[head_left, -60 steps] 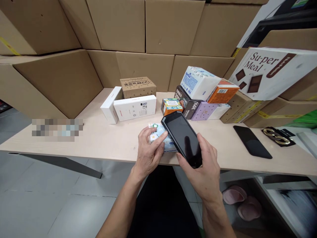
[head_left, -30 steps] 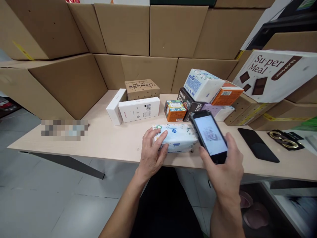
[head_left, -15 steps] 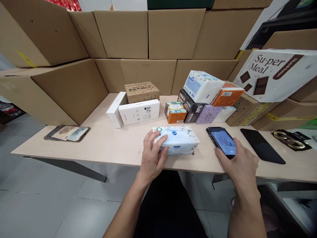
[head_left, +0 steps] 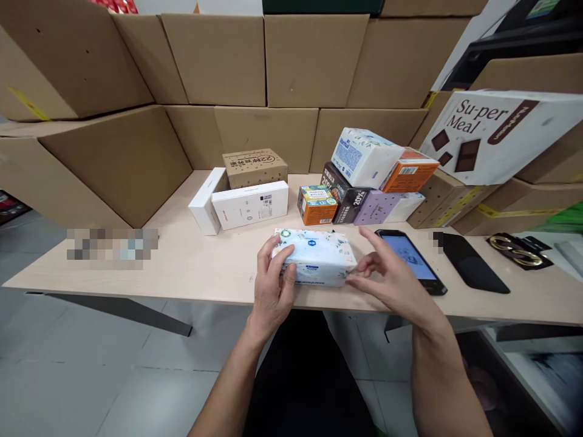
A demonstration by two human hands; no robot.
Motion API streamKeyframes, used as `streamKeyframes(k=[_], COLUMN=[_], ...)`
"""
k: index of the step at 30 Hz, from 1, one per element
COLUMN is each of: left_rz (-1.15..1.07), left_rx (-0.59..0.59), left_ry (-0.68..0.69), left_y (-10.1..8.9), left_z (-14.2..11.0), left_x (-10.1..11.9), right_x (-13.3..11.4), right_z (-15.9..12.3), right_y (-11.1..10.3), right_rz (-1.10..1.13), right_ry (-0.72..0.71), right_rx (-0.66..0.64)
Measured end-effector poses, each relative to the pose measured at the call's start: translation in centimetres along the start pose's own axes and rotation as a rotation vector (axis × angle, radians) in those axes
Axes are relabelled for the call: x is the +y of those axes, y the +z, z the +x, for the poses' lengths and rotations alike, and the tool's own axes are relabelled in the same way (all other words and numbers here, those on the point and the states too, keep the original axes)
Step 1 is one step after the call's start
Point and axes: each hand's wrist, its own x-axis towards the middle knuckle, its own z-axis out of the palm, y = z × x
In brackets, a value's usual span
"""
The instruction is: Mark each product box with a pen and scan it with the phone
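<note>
Gripping the tissue pack (head_left: 319,252) at its left end, the person's left hand (head_left: 276,279) has its fingers over the top and its thumb against the front side. The pack lies flat near the front edge of the table (head_left: 204,261). The right hand (head_left: 387,273) is open at the pack's other end, its index finger raised and its lower fingertips right by the corner; whether they touch it cannot be told.

Partly behind the right hand, a phone (head_left: 416,261) lies on the table with its screen lit. To its right are a flat black object (head_left: 473,261) and gold-coloured loops (head_left: 517,250) on a black backing.

Behind the pack sits a small orange box (head_left: 317,206), next to dark boxes (head_left: 348,200) and a purple box (head_left: 377,207). A second tissue bundle (head_left: 367,158) rests tilted on top of these, with an orange carton (head_left: 410,170) against its right side.

Farther left, a long white box (head_left: 250,205) stands on edge between a narrow white box (head_left: 208,200) and the orange one, in front of a brown box (head_left: 255,169). Cardboard cartons (head_left: 218,60) line the back.
</note>
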Motion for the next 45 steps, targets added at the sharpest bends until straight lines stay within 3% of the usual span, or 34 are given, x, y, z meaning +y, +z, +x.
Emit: streamKeyframes(k=[3, 7, 11, 14, 16, 20, 24, 30, 33, 35, 38, 40, 43, 45], left_rz=[-0.034, -0.166, -0.287, -0.262, -0.241, -0.199, -0.165, -0.127, 0.013, 0.252, 0.539, 0.657, 0.786, 0.870], left_rx=[0.031, 0.118, 0.277, 0.266, 0.245, 0.204, 0.164, 0.081, -0.057, -0.099, -0.161, -0.267, -0.384, -0.391], left_ry=[-0.059, -0.213, -0.354, -0.381, -0.386, -0.390, -0.390, -0.444, -0.426, -0.399, -0.421, -0.469, -0.542, -0.531], left_y=[-0.1, 0.0, 0.2, 0.2, 0.2, 0.2, 0.1, -0.5, -1.8, -3.0, -4.3, -4.6, -4.5, -4.4], left_z=[0.0, -0.5, -1.0, -1.1, -1.1, -0.9, -0.8, -0.1, 2.3, 4.8, 8.8, 10.9, 12.4, 12.3], left_x=[0.0, -0.3, -0.5, -0.5, -0.5, -0.6, -0.6, -0.8, -1.8, -2.9, -4.8, -5.9, -6.6, -6.1], right_x=[-0.9, -1.0, -2.0, -3.1, -3.5, -3.6, -3.0, -2.2, -1.5, -1.0, -0.6, -0.6, -0.8, -0.8], right_z=[1.7, 2.3, 2.6, 4.8, 7.2, 11.9, 14.2, 12.2, 10.3, 9.3, 8.5, 8.3, 8.3, 8.3], right_y=[0.8, 1.5, 1.3, 1.0, 0.9, 1.8, 3.4, 4.3, 4.2, 4.1, 4.2, 4.2, 4.2, 4.3], right_rz=[0.081, 0.092, 0.169, 0.141, 0.009, -0.263, -0.341, -0.172, -0.157, -0.156, -0.139, -0.118, -0.077, -0.068], right_ry=[-0.082, -0.137, -0.055, -0.005, -0.027, -0.093, -0.070, -0.350, -0.518, -0.602, -0.657, -0.666, -0.676, -0.687], right_rx=[-0.213, -0.236, 0.007, 0.302, 0.442, 0.506, 0.516, 0.653, 0.704, 0.720, 0.723, 0.711, 0.694, 0.685])
